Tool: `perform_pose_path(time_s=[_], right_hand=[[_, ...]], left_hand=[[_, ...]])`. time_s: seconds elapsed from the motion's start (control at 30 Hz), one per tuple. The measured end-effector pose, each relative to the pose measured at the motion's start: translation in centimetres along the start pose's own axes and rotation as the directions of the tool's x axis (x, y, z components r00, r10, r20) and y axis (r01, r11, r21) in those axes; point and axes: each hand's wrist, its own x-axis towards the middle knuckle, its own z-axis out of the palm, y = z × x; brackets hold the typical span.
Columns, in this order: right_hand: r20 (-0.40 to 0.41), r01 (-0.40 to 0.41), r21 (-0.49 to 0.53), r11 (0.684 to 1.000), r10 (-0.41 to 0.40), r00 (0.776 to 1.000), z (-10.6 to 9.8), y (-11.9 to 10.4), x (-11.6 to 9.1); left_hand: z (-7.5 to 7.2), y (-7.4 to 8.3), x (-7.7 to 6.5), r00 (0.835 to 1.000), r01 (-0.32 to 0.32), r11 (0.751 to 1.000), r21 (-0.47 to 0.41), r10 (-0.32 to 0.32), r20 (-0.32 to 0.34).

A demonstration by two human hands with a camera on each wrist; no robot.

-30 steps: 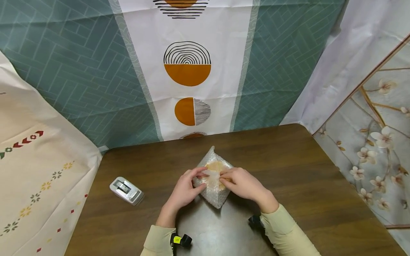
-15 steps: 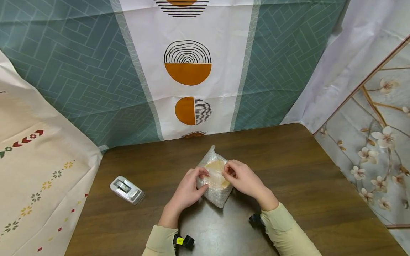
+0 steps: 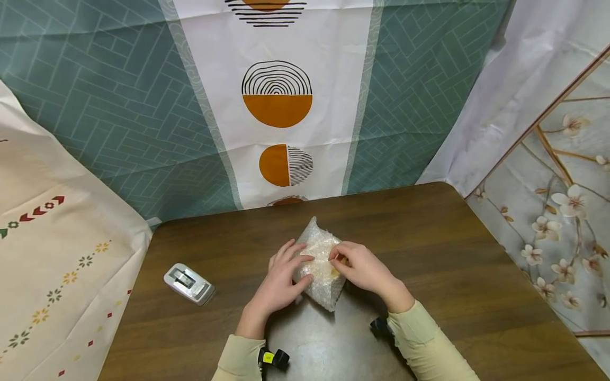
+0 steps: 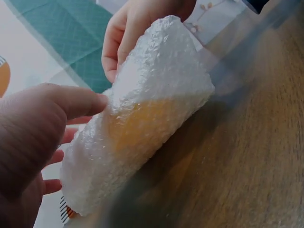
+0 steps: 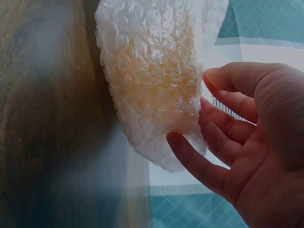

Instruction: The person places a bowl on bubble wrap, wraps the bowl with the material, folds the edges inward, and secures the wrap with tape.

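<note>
A bubble-wrapped package rests on the table in front of me, a yellow-orange thing showing dimly through the wrap. The kind of that inner thing is hidden by the bubbles. My left hand lies along the package's left side, fingers fairly straight and spread, touching the wrap. On the right side, my right hand pinches the edge of the bubble wrap between thumb and forefinger. In the right wrist view, its other fingers spread against the package's side and end.
A silver-grey device with a dark slot, perhaps a tape dispenser, lies on the left of the brown wooden table. Patterned cloths hang behind the table and at both sides. Each wrist wears a small black camera.
My right hand has shifted slightly right and up from the package's middle. The left fingers have straightened over the wrap. The yellow top, plainer half a second ago, is now more covered.
</note>
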Motion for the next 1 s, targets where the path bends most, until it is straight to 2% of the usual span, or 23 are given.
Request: perform_pose_path(time_s=[0.13, 0.2, 0.33, 0.5, 0.57, 0.7, 0.8, 1.0], right_hand=[[-0.005, 0.002, -0.049, 0.999, -0.002, 1.000, -0.2, -0.3, -0.1], [-0.016, -0.004, -0.105, 0.994, 0.003, 1.000, -0.2, -0.6, -0.1], [-0.067, -0.015, -0.233, 0.972, 0.000, 0.998, -0.2, -1.1, -0.2], [-0.149, 0.016, -0.327, 0.945, -0.068, 0.987, 0.0, -1.5, -0.2], [-0.129, 0.054, -0.335, 0.941, -0.103, 0.986, 0.0, -1.4, -0.2], [-0.004, 0.113, -0.321, 0.940, -0.121, 0.993, 0.3, -1.2, -0.3], [0.065, 0.100, -0.327, 0.940, -0.084, 0.994, 0.7, -1.1, -0.5], [0.079, 0.041, -0.351, 0.936, -0.014, 0.997, 1.2, -1.3, -0.6]], left_hand=[[0.0, -0.1, 0.0, 0.999, -0.030, 0.999, 0.018, 0.030, 0.033], [-0.1, 0.0, -0.1, 0.998, -0.033, 0.999, 0.024, 0.032, 0.045], [-0.1, 0.0, -0.1, 0.997, -0.024, 0.999, 0.027, 0.022, 0.069], [-0.1, -0.1, 0.0, 0.994, 0.006, 0.999, 0.038, -0.010, 0.113], [0.0, -0.2, 0.0, 0.991, 0.016, 0.999, 0.046, -0.022, 0.130], [0.1, -0.3, 0.0, 0.989, 0.012, 0.998, 0.063, -0.021, 0.147], [0.2, -0.3, -0.1, 0.989, -0.003, 0.997, 0.074, -0.008, 0.146], [0.3, -0.3, -0.1, 0.991, -0.006, 0.997, 0.083, -0.005, 0.137]])
